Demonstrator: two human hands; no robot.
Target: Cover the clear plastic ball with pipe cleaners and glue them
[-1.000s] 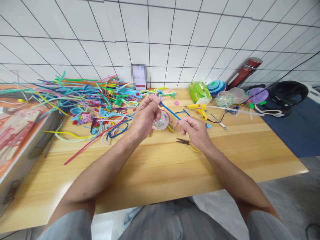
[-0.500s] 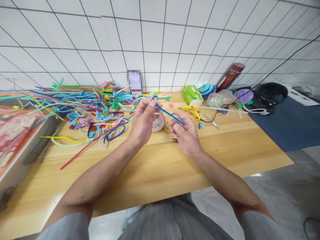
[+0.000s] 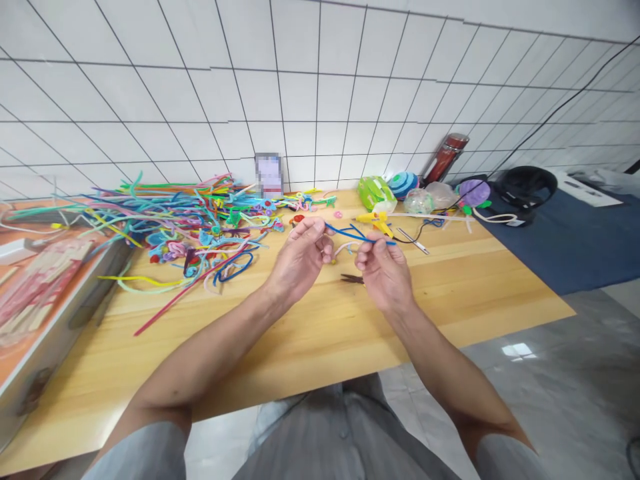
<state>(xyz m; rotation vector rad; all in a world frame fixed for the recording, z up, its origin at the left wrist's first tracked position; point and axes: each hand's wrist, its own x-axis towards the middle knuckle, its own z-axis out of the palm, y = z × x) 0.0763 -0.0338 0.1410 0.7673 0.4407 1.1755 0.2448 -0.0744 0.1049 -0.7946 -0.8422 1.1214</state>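
A blue pipe cleaner (image 3: 346, 233) stretches between my two hands above the table, bowed slightly downward. My left hand (image 3: 303, 257) pinches its left end between thumb and forefinger. Farther along, my right hand (image 3: 384, 268) grips it between thumb and fingers, and a short end sticks out to the right. Dark scissors (image 3: 352, 279) lie on the table just left of my right hand, partly covered by it. Behind my hands rests a yellow glue gun (image 3: 377, 221) with a dark cord. A red bit (image 3: 298, 219) shows just beyond my left fingertips.
A big heap of coloured pipe cleaners (image 3: 170, 207) covers the back left. A phone (image 3: 269, 175) leans on the tiled wall. At the back right are a green packet (image 3: 376, 194), a blue striped ball (image 3: 403, 185) and a red flask (image 3: 447, 159). An orange-lined box (image 3: 55, 320) stands at left.
The blue pipe cleaner has gone from a straight slant to a flatter, bowed line. My hands have shifted slightly right and down. The clear ball behind my left hand no longer shows.
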